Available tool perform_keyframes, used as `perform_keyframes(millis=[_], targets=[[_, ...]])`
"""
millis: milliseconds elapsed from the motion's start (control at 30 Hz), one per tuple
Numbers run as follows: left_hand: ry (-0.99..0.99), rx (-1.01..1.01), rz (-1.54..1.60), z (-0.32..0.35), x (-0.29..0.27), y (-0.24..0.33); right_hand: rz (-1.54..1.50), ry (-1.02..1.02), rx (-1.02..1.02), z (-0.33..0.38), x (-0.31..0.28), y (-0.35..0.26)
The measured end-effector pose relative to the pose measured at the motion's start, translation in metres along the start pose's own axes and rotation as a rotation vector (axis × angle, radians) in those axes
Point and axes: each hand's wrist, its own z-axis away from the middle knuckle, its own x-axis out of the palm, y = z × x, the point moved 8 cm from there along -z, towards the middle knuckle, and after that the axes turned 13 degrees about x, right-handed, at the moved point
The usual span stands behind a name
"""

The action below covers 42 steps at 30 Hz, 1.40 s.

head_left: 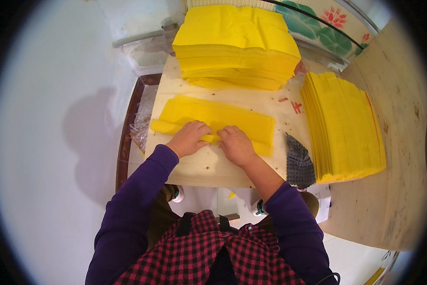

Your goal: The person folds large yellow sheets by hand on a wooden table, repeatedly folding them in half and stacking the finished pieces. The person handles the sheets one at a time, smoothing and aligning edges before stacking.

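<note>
A thin yellow sheet of fabric-like material (213, 110) lies on the wooden table, its near edge rolled into a tube that runs left to right. My left hand (190, 138) curls over the middle of that roll. Close beside it, my right hand (236, 145) presses on the same roll with bent fingers. The two hands nearly meet, thumbs toward the near side. To the left of my left hand the roll looks thick and round; right of my right hand it lies flatter against the sheet.
Behind the sheet rises a tall stack of yellow sheets (237, 61). Another yellow stack (344, 128) stands at the right. A dark grey knitted cloth (299, 161) lies at the table's near right. Red scraps (296, 107) dot the wooden tabletop (199, 171). A white wall (47, 142) is left.
</note>
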Motion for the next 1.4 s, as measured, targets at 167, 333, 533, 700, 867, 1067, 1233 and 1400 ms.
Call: perform_keyframes(millis=[167, 333, 533, 700, 867, 1067, 1233, 1400], targets=[[-0.118, -0.171, 0.211, 0.001, 0.012, -0.013, 0.011, 0.059, -0.076, 0.009, -0.006, -0.008], [0.061, -0.104, 0.217, 0.0, -0.005, 0.004, -0.02, -0.174, 0.086, 0.0, 0.009, 0.009], [-0.024, -0.159, 0.077, 0.005, 0.009, -0.011, -0.048, 0.087, -0.087, 0.0, -0.01, -0.01], [-0.064, -0.211, 0.187, -0.007, 0.01, -0.026, 0.061, 0.037, -0.031, -0.007, 0.004, -0.009], [0.14, -0.069, -0.107, 0.006, -0.013, 0.004, 0.049, -0.196, 0.127, -0.025, 0.021, 0.007], [-0.018, -0.187, 0.023, 0.007, 0.005, -0.026, 0.005, 0.074, -0.1, -0.019, -0.003, -0.013], [-0.114, -0.185, 0.114, -0.003, 0.007, -0.041, 0.116, 0.067, -0.068, -0.02, 0.01, -0.01], [0.311, -0.08, 0.023, 0.012, -0.031, -0.015, 0.17, -0.01, -0.079, -0.031, 0.022, -0.007]])
